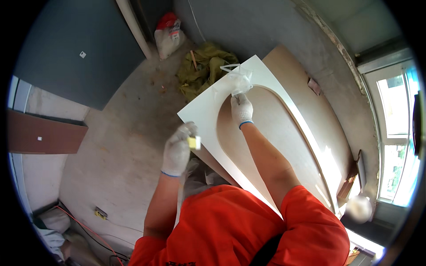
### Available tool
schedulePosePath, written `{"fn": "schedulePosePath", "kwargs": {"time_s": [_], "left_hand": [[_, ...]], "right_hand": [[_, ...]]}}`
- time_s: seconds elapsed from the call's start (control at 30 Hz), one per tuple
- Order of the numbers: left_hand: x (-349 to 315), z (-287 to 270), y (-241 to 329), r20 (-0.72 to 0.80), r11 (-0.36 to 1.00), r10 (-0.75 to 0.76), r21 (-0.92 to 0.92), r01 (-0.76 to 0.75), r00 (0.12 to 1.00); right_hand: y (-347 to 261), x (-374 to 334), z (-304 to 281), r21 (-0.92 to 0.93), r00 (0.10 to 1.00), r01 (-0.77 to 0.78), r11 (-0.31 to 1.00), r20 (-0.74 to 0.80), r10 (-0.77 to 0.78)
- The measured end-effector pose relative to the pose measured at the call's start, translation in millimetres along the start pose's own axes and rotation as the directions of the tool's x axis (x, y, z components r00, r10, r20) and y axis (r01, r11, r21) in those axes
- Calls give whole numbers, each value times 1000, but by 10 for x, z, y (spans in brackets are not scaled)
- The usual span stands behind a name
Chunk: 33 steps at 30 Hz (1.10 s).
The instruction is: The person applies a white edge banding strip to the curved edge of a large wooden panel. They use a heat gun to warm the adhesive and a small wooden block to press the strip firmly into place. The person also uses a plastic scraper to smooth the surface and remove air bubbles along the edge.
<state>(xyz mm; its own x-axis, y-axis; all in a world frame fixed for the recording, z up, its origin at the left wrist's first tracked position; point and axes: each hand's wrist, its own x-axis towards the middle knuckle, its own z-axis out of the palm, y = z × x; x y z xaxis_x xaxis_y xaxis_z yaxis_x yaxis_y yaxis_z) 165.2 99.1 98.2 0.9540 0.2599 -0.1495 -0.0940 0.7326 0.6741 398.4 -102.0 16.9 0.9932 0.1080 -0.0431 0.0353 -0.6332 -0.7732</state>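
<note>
Both hands wear white knitted gloves with blue cuffs. My left hand [176, 150] is closed around a small yellow and white block-like piece [194, 142], whose kind I cannot make out. It is over the floor, just left of a white panel [202, 116] with a large rounded cutout. Reaching over the panel, my right hand [242, 109] is closed on crumpled clear plastic film [241, 82] near the far end of the cutout. The panel lies tilted on a larger beige board [277, 60], which shows through the opening.
An olive woven sack [207, 66] lies beyond the panel, with a red and white bag [169, 37] by the wall. Large dark grey boards [82, 55] and a brown board [46, 133] stand at left. Cables [95, 235] and a power socket [100, 213] lie at lower left. A window [395, 133] is at right.
</note>
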Motion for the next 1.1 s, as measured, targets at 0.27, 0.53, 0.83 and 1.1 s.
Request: {"fn": "schedulePosePath", "kwargs": {"time_s": [0.27,0.53,0.83,1.1], "left_hand": [[853,34,359,359,97,174,921,-379,917],[820,-300,-404,612,-435,-88,686,-583,786],[781,-262,-456,647,-361,-81,690,-627,758],[874,-196,-458,598,-322,-121,732,-601,793]], "right_hand": [[-231,-177,-195,-30,986,-96,995,131,99],[-124,-191,-133,-68,995,-35,997,93,41],[-79,-211,-100,-93,997,57,994,65,-51],[-54,-242,-84,-74,996,80,994,55,-76]]}}
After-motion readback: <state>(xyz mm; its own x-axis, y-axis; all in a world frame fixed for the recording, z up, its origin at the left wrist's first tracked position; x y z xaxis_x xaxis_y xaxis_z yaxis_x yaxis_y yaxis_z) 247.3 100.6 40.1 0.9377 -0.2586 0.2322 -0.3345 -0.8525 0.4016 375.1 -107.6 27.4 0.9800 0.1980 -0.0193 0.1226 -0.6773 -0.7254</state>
